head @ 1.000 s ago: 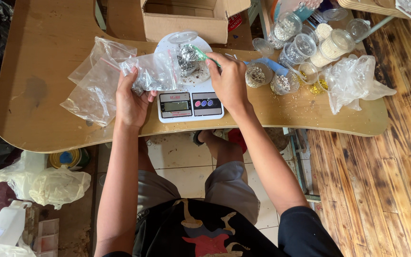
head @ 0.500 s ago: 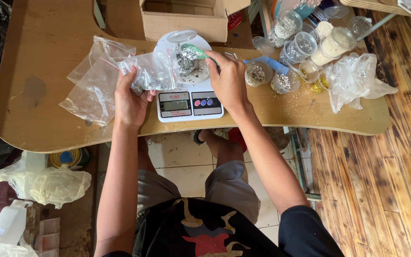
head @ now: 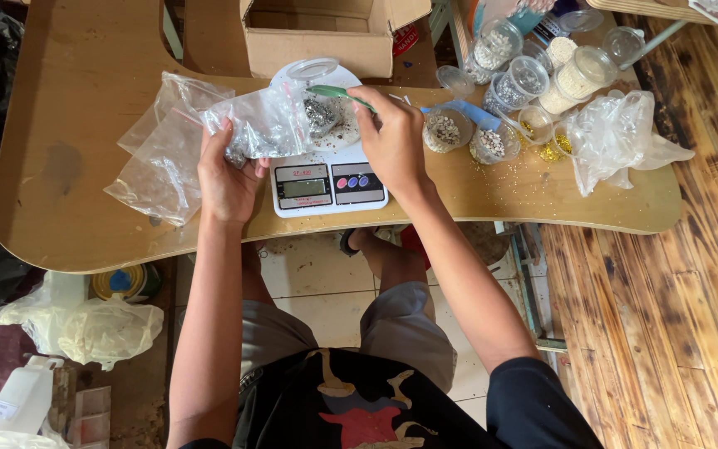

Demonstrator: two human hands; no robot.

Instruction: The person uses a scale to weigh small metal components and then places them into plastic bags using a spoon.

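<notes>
Our left hand [head: 228, 179] is curled shut on a clear plastic bag [head: 263, 125], holding it just left of the white kitchen scale [head: 328, 185]. Our right hand [head: 392, 141] pinches a green spoon [head: 334, 92] above the scale's far edge, its bowl at the bag's mouth, over a grey speckled heap lying on the scale. Compared with half a second ago, both hands stay closed and the spoon has barely shifted. Small tubs of beads [head: 513, 79] stand to the right of the scale.
</notes>
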